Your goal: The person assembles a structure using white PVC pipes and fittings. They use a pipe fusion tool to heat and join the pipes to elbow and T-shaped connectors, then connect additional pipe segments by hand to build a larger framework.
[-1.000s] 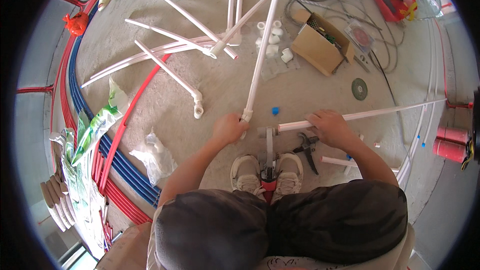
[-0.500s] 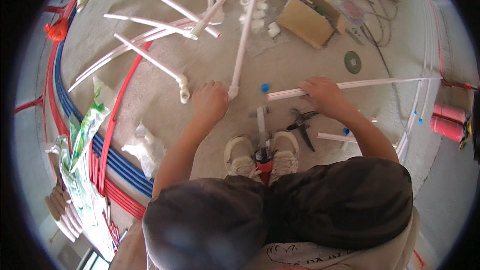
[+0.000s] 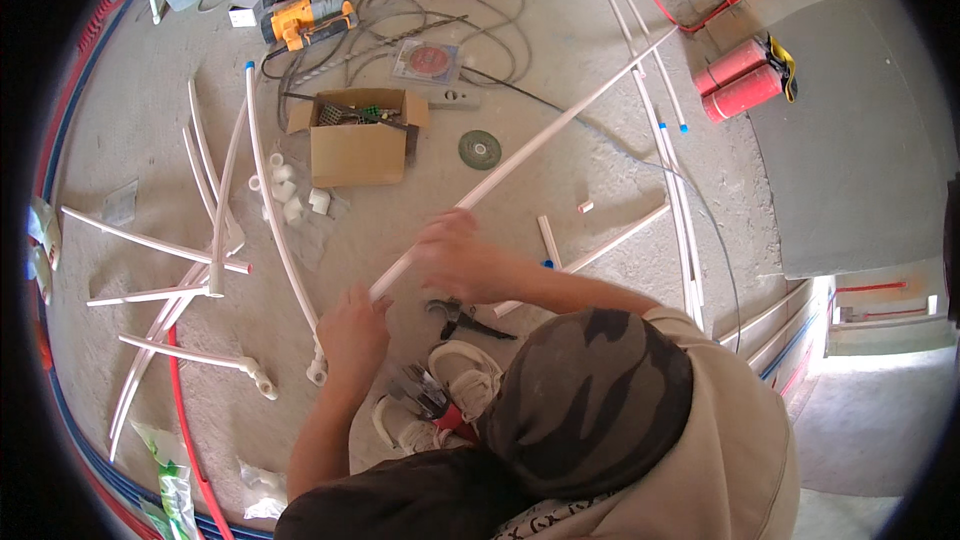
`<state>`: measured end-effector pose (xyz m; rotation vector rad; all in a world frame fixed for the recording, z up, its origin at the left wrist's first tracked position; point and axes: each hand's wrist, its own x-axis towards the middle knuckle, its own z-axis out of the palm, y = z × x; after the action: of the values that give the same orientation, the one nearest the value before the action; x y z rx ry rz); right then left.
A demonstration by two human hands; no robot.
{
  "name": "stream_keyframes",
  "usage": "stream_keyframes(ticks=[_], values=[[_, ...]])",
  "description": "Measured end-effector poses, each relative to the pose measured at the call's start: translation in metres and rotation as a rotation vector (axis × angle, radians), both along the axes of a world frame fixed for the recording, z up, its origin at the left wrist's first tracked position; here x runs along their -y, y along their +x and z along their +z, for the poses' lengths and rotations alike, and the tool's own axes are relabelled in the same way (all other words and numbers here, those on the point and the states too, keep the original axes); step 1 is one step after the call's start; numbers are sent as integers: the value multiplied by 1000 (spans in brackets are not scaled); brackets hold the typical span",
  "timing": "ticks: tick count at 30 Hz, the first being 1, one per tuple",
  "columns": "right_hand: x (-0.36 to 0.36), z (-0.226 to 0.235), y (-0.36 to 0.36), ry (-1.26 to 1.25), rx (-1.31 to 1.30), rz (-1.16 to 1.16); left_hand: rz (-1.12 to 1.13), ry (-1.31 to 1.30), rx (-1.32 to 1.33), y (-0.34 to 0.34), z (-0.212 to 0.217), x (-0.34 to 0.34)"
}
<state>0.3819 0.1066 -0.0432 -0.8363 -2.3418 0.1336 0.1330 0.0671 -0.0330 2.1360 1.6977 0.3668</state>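
A long white plastic pipe (image 3: 560, 125) slants from my hands toward the far right. My right hand (image 3: 460, 255) is closed round it a short way above its near end. At that near end, my left hand (image 3: 354, 332) has its fingers closed on the pipe tip; the fingers partly hide the tip. Beside my left hand lies another pipe (image 3: 272, 200) with a white elbow fitting (image 3: 317, 370) at its near end. A dark hand tool (image 3: 465, 320) rests on the floor below my right hand. Between my shoes stands a tool with a red part (image 3: 452, 417).
Farther off are a cardboard box (image 3: 358, 157), white fittings (image 3: 285, 190), a cutting disc (image 3: 480, 150) and a yellow power tool (image 3: 305, 20) among cables. Jointed pipes (image 3: 160, 232) lie left. Cut pipe pieces (image 3: 615, 238) and red cylinders (image 3: 742, 80) are at the right.
The view has swung to the right. My left hand has come from beside the elbow fitting to the long pipe's near end. My right hand stays on that pipe, which now slants more steeply.
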Motion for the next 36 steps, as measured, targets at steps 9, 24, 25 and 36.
stream_keyframes(ticks=[9, 24, 25, 36], values=[[-27, -51, 86, -1337, -1867, 76, -14, 165, -18, -21, 16, 37], [-16, 143, -40, -807, -757, 521, 342, -248, 305, -69, 11, 75], [-9, 153, -51, -741, -682, 510, 381, -171, 397, -69, 13, 74], [-30, 110, -67, -1093, -301, 274, 941, 313, 1124, -120, 49, 64]])
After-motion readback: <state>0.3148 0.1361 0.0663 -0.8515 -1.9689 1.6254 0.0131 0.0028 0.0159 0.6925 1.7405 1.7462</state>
